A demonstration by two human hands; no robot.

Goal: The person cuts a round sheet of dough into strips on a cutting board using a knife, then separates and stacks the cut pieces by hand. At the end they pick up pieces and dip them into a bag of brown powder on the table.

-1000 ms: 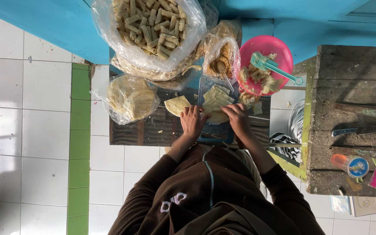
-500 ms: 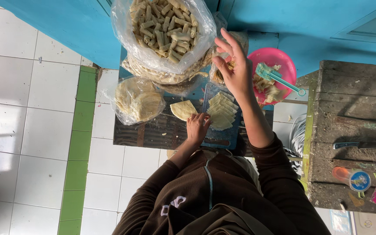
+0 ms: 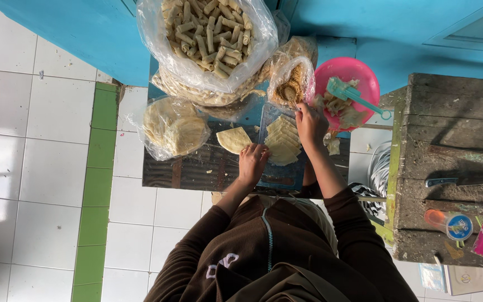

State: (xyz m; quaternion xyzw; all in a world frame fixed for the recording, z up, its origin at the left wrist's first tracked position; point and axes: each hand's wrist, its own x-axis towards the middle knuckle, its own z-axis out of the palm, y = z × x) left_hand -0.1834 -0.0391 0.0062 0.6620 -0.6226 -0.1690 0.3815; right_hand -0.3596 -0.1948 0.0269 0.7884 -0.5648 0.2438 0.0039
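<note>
The person's left hand (image 3: pixel 252 158) rests flat on the low desk (image 3: pixel 197 168), fingers spread and lying loose at the near edge of a single triangular pastry wrapper (image 3: pixel 233 139), which sits just to the left of a fanned row of folded wrappers (image 3: pixel 284 140) on a blue board (image 3: pixel 278 179); the right hand (image 3: pixel 310 123) is raised at the far end of that row with its fingers closed together round the handle of a spoon (image 3: pixel 289 94), whose bowl dips into a small clear bag of brown crumbly filling (image 3: pixel 290 84); the wrappers look thin, pale and limp, so they would likely tear or crease if pinched hard, and are best lifted by an edge or corner with a flat palm steadying them, much as the left hand lies now; the filling looks loose and dry, light on the spoon and liable to spill if the spoon tilts, so the grip well up the handle seems sound; to the left a plastic bag of round wrappers (image 3: pixel 171 128) lies on the desk, and beyond it a large clear bag of finished rolls (image 3: pixel 208 33) stands open against the blue wall; to the right of the spoon a pink bowl (image 3: pixel 359 75) holds scraps and a turquoise utensil (image 3: pixel 353 95); well apart on the right, a weathered wooden bench (image 3: pixel 454 123) carries a knife (image 3: pixel 454 180); whether the spoon is loaded cannot be told.
</note>
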